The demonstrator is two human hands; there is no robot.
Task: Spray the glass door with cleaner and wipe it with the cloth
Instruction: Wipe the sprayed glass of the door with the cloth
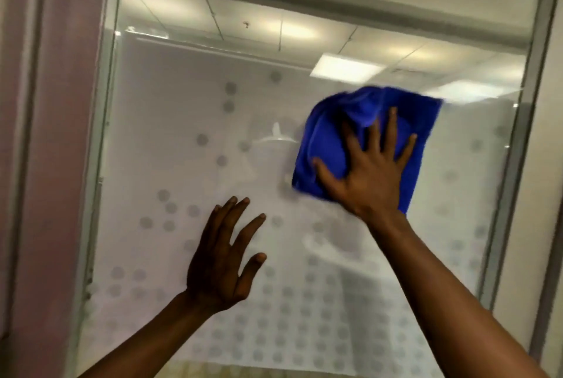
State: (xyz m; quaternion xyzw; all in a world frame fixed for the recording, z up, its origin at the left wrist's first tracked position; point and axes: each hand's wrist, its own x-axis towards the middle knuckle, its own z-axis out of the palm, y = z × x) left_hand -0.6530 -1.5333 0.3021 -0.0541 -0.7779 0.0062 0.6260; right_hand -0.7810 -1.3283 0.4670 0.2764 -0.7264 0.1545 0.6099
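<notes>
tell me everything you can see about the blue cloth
The cloth is deep blue and looks like soft microfibre. It is bunched and folded, not spread flat, with a rumpled top edge and a corner sticking out to the upper right. It is pressed against the glass door, over the upper part of the frosted, dotted area and right of centre. The right hand lies on it, palm flat and fingers spread, covering its lower right part. Its upper edge is blurred. The left hand does not touch it.
</notes>
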